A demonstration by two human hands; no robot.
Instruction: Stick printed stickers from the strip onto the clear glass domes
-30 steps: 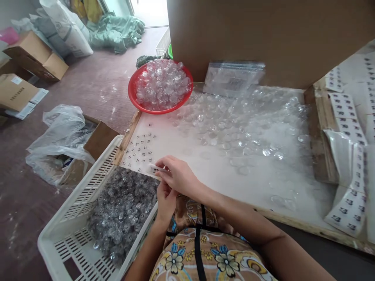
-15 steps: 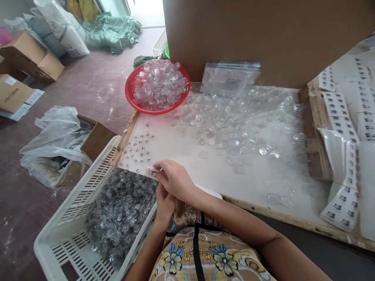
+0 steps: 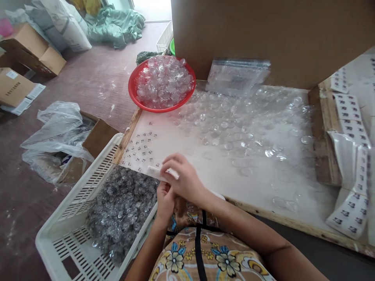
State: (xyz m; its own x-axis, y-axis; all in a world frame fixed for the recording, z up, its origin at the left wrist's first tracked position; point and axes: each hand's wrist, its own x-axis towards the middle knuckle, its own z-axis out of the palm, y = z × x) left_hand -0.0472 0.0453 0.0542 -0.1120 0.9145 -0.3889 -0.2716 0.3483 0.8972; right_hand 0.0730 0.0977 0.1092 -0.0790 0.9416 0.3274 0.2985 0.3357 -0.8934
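Observation:
Over the near left edge of the work table, my two hands meet at a white sticker strip (image 3: pixel 154 171). My left hand (image 3: pixel 165 201) is closed at the strip's lower side, thumb and fingers pinched together. Reaching across from the right, my right hand (image 3: pixel 184 175) is closed with curled fingers over the strip's top; its fingertips partly hide it. Whether a single sticker is between them I cannot make out. Small dark-printed pieces (image 3: pixel 143 148) lie in rows on the table just beyond. Below and left, a white slotted crate (image 3: pixel 58 230) holds a heap of clear pieces with dark marks (image 3: pixel 124 207).
A red basin (image 3: pixel 133 91) heaped with clear round pieces stands at the table's far left corner. Loose clear discs (image 3: pixel 224 125) spread over the table. Clear zip bags (image 3: pixel 237 76) lean against a cardboard panel (image 3: pixel 263 35). Printed sticker sheets (image 3: pixel 353 207) lie right of a wooden rail (image 3: pixel 325 136).
My right hand has shifted slightly up and right along the strip, and more of the white strip shows. The whole view has turned a little. My left hand stays nearly in place.

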